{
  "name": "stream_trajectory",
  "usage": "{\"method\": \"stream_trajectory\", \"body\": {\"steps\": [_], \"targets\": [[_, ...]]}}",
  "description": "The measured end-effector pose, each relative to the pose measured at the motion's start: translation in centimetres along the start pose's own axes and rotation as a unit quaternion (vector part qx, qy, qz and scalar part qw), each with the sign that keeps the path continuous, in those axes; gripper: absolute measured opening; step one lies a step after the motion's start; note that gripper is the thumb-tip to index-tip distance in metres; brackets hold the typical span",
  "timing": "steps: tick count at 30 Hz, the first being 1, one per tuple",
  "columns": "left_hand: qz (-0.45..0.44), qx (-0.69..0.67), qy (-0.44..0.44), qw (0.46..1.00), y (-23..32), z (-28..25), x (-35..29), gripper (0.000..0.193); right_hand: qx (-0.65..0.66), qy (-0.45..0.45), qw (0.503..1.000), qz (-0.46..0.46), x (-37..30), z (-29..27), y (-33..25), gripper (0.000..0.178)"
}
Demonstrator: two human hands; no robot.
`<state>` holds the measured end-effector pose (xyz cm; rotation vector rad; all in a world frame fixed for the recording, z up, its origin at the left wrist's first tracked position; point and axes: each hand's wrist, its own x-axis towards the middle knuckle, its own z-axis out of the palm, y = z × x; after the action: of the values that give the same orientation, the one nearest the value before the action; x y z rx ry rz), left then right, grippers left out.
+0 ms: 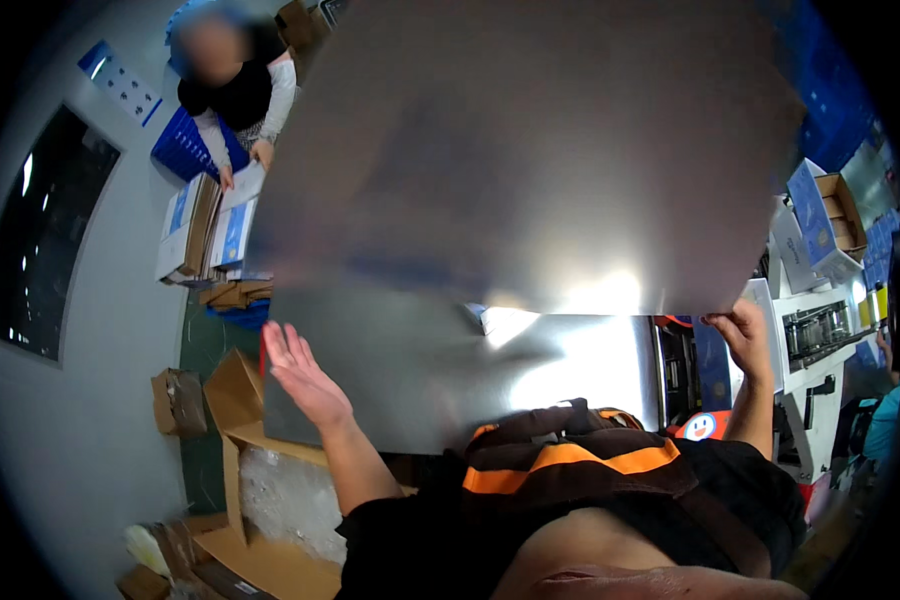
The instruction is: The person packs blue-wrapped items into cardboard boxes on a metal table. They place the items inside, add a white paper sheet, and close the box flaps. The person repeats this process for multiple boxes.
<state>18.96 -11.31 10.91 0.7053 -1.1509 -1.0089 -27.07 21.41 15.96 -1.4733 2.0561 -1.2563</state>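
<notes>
Two grey metal sheets are in view; the upper sheet is raised in front of the camera and fills most of the upper middle of the picture, tilted, with its long axis running from lower left to upper right; its lower edge slopes down toward the right, where a bright glare falls on it; the lower sheet lies flat below it, long axis left to right, its near edge just ahead of the person's body.

Two hands belong to the person; the right hand grips the lower right corner of the upper sheet, fingers curled around its edge; the left hand is spread flat with fingers extended, held at the left edge of the lower sheet, grasping nothing; whether the palm touches that sheet cannot be told.

One black strap with orange stripes crosses the person's front below the lower sheet.

To the left, one opened cardboard box sits on the floor just beside the left hand; farther off, one stack of blue and white cartons stands by the wall, and one other person bends over it with both hands on the top carton.

To the right, one white machine stands near the right hand; one open blue and white carton rests above it.
</notes>
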Motion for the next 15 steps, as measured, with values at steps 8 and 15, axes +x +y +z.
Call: {"method": "stream_trajectory", "body": {"steps": [8,15], "targets": [[-0.168,0.18,-0.024,0.969,1.3,-7.0,-3.3,0.075,-0.153,-0.147,0.977,-0.011,-0.8,2.2,-6.5,0.019],[-0.278,0.067,-0.256,0.923,0.6,-6.6,-10.5,0.043,0.012,-0.14,0.989,0.038,-0.5,5.4,-0.5,0.017]]}}
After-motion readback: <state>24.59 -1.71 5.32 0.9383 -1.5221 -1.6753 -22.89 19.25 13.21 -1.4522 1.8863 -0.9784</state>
